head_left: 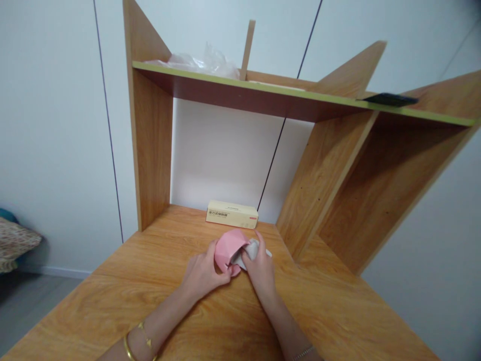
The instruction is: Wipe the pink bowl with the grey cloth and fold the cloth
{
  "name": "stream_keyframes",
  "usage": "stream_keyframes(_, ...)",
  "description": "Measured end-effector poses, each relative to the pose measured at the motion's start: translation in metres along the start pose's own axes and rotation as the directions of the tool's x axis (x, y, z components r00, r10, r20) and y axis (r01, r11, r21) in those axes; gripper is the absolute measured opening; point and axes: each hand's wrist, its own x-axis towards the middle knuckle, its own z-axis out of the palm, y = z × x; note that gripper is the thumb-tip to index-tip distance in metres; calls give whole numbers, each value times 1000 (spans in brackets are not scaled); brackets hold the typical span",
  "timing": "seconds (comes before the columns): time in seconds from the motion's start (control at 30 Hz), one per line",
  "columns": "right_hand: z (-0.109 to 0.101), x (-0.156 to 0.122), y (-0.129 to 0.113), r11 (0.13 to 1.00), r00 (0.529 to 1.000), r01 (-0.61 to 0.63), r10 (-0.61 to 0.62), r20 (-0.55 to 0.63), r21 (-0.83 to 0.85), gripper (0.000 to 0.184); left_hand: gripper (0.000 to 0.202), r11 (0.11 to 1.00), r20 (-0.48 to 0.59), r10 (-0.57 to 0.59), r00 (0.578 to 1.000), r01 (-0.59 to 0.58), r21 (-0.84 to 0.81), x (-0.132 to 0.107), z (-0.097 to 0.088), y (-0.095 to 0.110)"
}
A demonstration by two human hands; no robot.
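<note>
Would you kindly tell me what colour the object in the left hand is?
The object is pink, best seen in the head view.

On the front face of the pale yellow box [232,219], at the far side of the wooden desk [150,281], we read at left a line of dark Chinese characters [218,214], apparently 滑刀式保鲜膜 (slide-cutter cling film), the first character being least certain. At the right end of that face we find a small red label [253,218], its lettering too small for us to read. Along the top face we note one short line of print [233,208], likewise illegible.
</note>
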Motion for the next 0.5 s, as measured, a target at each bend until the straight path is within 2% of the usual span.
stream_keyframes(0.1,-5,0,2,974,991,134,-135,7,-182,55,59,995,29,-2,1000,-1,102,-1,-4,2)
stream_keyframes(0.17,-7,-1,1,954,976,212,-217,-1,-210,57,58,989,42,9,999,-15,148,-1,-5,2)
stream_keyframes(0.23,-7,-2,0,946,969,242,-248,-1,-215,59,58,984,50,21,999,-30,174,-1,-7,3)
stream_keyframes(0.3,-7,-2,0,952,976,215,-214,25,-217,60,59,982,50,26,998,-35,186,-1,-9,4)
stream_keyframes(0.4,-3,0,3,973,990,99,-75,117,-208,62,61,981,59,36,998,-47,191,-1,-12,6)
stream_keyframes(0.5,4,-1,6,989,975,-14,46,216,-145,64,59,976,77,57,995,-72,204,0,-14,6)
